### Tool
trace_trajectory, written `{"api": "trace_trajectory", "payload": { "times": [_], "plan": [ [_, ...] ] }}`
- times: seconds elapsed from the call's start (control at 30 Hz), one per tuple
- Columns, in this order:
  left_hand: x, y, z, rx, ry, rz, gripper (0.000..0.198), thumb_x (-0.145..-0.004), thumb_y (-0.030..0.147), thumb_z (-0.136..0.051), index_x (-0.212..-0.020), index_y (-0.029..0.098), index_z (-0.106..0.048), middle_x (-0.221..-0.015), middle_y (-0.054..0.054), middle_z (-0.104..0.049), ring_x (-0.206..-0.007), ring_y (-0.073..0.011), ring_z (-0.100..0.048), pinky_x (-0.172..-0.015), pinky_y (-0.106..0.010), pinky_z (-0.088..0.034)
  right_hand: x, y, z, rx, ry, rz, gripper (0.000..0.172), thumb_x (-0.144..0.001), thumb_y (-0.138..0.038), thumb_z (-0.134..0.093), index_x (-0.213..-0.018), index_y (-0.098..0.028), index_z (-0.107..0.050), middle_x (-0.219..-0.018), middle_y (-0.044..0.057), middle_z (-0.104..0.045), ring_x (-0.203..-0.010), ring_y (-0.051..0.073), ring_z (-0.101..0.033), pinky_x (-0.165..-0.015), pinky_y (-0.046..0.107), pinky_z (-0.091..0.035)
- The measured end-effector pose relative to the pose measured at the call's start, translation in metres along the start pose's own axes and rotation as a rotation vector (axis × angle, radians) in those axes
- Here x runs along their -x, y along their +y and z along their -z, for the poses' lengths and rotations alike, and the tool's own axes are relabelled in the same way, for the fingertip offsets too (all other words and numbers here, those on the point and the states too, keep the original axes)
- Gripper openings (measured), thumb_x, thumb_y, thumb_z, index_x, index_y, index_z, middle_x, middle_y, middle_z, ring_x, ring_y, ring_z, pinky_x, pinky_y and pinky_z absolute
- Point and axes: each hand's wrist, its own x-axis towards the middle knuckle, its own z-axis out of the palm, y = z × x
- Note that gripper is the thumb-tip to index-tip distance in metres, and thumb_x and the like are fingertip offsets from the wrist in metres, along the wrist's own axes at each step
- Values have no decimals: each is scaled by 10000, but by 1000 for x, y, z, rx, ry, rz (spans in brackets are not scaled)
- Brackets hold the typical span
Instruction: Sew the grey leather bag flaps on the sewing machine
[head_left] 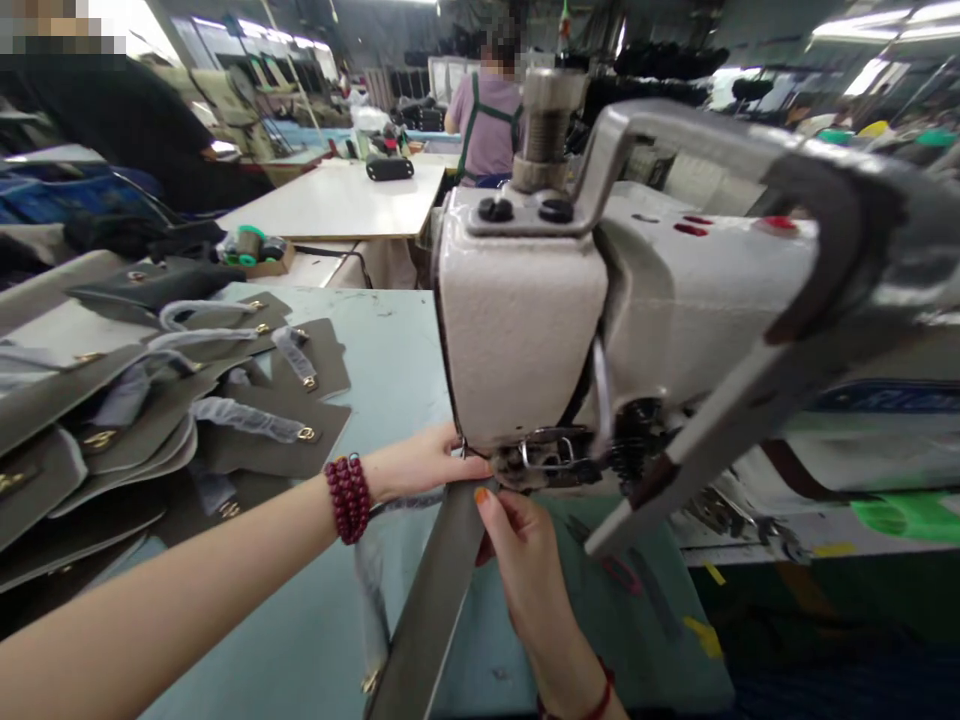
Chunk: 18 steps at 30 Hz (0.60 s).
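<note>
A long grey leather-like bag panel [435,610] runs up to the underside of a white sewing machine head [525,330]. My left hand [427,465] grips the panel's far end, thumb across it; its other fingers are partly hidden behind the machine head. My right hand [521,545] is closed on the panel's right edge, thumb on top and fingers beneath. A plastic-wrapped handle [369,600] with a gold metal fitting hangs beside the panel on the left. The needle area is mostly hidden.
Grey bag panels [270,455] with wrapped handles are piled at left on the pale blue table [382,340]. Pink-handled scissors [621,575] lie right of my right hand. A grey metal bar [720,430] slants before the machine. Two people are beyond, one with green straps [491,120].
</note>
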Motion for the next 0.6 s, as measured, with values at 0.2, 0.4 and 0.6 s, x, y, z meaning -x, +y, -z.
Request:
{"api": "trace_trajectory", "payload": {
  "times": [0.2,0.4,0.6],
  "plan": [
    [12,-16,-16,22,16,-10,247,-817,344,-588,-964,178,-696,-1057,-17,-713,-1043,-204,-614,-966,-309,-444,-1,-9,20,-14,-132,-50,342,-826,-423,-530,-624,-148,-519,-520,-36,-420,-477,89,-397,-436,184,-314],
    [23,-13,-30,79,169,111,326,-822,409,-576,-1042,186,-668,-1061,-32,-705,-1012,-233,-624,-907,-338,-485,-2,-17,35,114,-192,-32,372,-834,-456,-525,-637,-140,-530,-573,-29,-395,-546,93,-345,-477,194,-271],
    [29,-14,-28,127,188,145,286,-808,387,-612,-999,182,-672,-926,-28,-719,-958,-233,-634,-855,-345,-511,4,-13,39,222,-170,-1,419,-849,-493,-505,-600,-159,-461,-581,-32,-346,-557,94,-313,-479,201,-252]
  ]
}}
